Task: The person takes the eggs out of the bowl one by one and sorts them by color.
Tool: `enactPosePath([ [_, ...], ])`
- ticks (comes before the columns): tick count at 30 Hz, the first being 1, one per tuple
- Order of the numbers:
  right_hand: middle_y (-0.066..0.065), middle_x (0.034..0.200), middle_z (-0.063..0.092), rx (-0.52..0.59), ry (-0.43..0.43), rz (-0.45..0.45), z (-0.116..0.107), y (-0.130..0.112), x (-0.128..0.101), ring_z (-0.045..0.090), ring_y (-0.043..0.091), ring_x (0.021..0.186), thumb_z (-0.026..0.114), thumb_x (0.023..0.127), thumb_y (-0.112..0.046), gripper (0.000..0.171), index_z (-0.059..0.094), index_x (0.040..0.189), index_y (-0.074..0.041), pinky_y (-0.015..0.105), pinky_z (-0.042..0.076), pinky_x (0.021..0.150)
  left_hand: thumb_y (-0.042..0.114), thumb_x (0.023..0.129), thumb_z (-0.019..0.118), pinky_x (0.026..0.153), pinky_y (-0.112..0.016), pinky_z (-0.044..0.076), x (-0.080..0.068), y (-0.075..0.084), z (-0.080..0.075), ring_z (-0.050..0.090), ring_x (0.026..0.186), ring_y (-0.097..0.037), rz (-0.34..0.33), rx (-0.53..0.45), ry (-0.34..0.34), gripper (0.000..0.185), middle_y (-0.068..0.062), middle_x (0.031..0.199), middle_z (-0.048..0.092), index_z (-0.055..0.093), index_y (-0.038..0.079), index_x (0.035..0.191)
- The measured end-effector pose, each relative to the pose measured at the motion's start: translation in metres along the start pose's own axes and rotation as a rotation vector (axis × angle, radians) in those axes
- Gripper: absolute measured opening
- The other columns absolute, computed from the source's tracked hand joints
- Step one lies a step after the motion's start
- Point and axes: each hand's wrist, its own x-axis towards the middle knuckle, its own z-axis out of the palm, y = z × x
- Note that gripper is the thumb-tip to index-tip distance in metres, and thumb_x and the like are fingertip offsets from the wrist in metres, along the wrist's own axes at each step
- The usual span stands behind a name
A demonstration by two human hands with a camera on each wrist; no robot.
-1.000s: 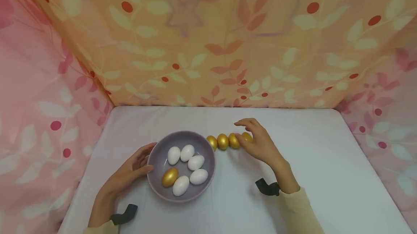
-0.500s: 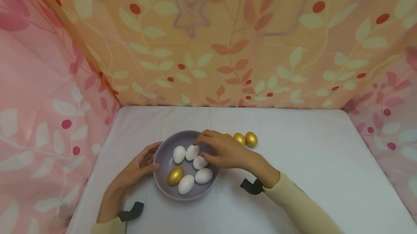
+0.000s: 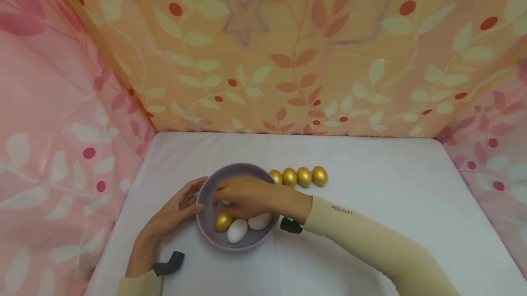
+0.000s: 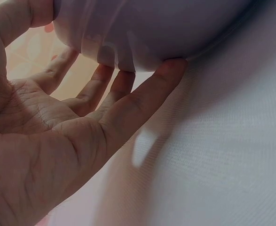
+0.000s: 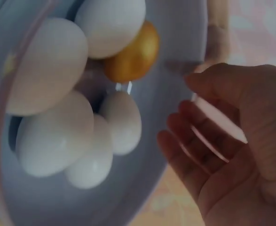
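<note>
A lilac bowl (image 3: 240,244) stands on the table in the head view. Inside it lie several white eggs (image 3: 237,231) and one gold egg (image 3: 223,221). My left hand (image 3: 170,216) rests its fingertips and thumb against the bowl's outer wall, with bent but spread fingers. Over the bowl's far left part hangs my right hand (image 3: 244,195), which hides some white eggs in the head view. The right wrist view shows this hand's loosely bent fingers (image 5: 189,165) apart from the eggs, with nothing between them.
Several gold eggs (image 3: 304,177) line up to the right of the bowl, near its far rim. They lie on a white-covered table (image 3: 362,177). Patterned cloth (image 3: 313,58) encloses the table at the back and sides.
My right hand has moved left from above the row of gold eggs into the bowl's space. The left hand stays against the bowl. The head view has shifted slightly.
</note>
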Motion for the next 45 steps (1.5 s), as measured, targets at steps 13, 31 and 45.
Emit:
enactPosePath([
  [13,-0.012,0.114,0.070,0.061,-0.229,-0.074,0.021,-0.005,0.022,0.059,0.002,0.100,0.074,0.085,0.001,0.039,0.080,0.113,-0.026,0.016,0.048,0.082,0.003,0.104,0.060,0.111,-0.016,0.045,0.002,0.002,0.002,0.049,0.144,0.001,-0.038,-0.014,0.023,0.071,-0.015,0.168,0.036,0.029,0.016,0.165],
  [31,-0.005,0.118,0.067,0.014,-0.202,-0.023,0.030,-0.002,0.023,0.059,0.005,0.093,0.075,0.093,-0.010,0.041,0.070,0.133,-0.021,0.017,0.046,0.082,0.003,0.103,0.060,0.111,-0.017,0.046,0.001,0.001,0.004,0.049,0.145,0.002,-0.039,-0.039,0.020,0.071,-0.016,0.169,0.033,0.028,0.014,0.166],
  [45,-0.004,0.117,0.064,-0.019,-0.126,0.024,0.023,0.003,0.012,0.057,0.008,0.097,0.076,0.090,-0.012,0.042,0.070,0.130,-0.025,0.021,0.044,0.078,0.004,0.104,0.059,0.110,-0.018,0.047,0.000,0.002,0.004,0.050,0.144,0.001,-0.048,-0.030,0.021,0.070,-0.013,0.167,0.035,0.027,0.015,0.166],
])
